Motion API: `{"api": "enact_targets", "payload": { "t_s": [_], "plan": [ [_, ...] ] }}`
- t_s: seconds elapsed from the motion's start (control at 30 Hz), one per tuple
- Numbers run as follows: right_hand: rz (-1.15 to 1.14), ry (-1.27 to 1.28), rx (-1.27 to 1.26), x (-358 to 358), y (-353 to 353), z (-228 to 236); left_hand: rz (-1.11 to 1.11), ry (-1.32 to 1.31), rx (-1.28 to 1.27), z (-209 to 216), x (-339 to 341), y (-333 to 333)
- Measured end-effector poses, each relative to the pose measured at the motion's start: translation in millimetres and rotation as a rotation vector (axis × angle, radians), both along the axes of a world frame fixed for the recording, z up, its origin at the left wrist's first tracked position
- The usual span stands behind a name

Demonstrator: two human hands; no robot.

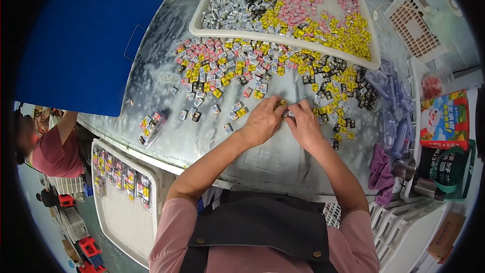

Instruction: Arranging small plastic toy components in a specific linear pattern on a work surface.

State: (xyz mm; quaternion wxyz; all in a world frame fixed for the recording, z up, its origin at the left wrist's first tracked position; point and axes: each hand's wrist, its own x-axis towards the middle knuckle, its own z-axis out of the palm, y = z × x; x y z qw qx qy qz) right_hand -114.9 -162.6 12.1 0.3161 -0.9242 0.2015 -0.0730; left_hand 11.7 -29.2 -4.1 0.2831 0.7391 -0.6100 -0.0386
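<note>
My left hand (261, 122) and my right hand (306, 127) meet over the middle of the grey table, both with fingers closed. Small wrapped pieces (288, 114) are pinched between their fingertips, partly hidden. Just beyond them lies a loose spread of similar small blocks (217, 68) in pink, yellow, white and black. More yellow and black blocks (337, 98) are scattered beside my right hand. A filled clear plastic box (150, 129) rests at the table's left edge.
At the back, a white tray (283, 34) holds many blocks grouped by colour. Clear plastic boxes (391, 106) pile up on the right, near a purple cloth (380, 172) and a metal cup (403, 170). A white tray (118, 222) with filled packs stands lower left. A blue panel (86, 40) blocks the upper left; another person (58, 151) is beyond.
</note>
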Motion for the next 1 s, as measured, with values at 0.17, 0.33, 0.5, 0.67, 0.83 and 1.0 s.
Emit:
{"api": "enact_targets", "payload": {
  "t_s": [0.17, 0.33, 0.5, 0.67, 0.83, 1.0],
  "plan": [
    [-0.004, -0.025, 0.013, 2.1, -1.2, 4.9, 0.024, 0.082, -0.027, 6.1, 3.9, -6.6],
    [0.028, 0.085, -0.036, 9.2, -1.2, 7.3, -0.012, 0.1, 0.051, 11.1, 10.1, -10.4],
    [-0.032, 0.041, -0.027, 5.2, -13.2, 4.4, 0.0, 0.152, 0.028, 2.2, 6.8, -6.5],
    [0.097, 0.046, 0.104, 7.2, -21.0, 7.8, 0.029, 0.217, -0.042, 3.4, -13.0, 4.4],
    [-0.004, -0.003, -0.17, 36.3, -68.4, 19.7, 0.084, 0.301, -0.07, 6.8, -7.5, 20.5],
    [0.101, -0.039, -0.378, 36.7, -79.6, -3.2, 0.192, 0.327, -0.085, -1.8, 0.0, 7.9]
  ]
}}
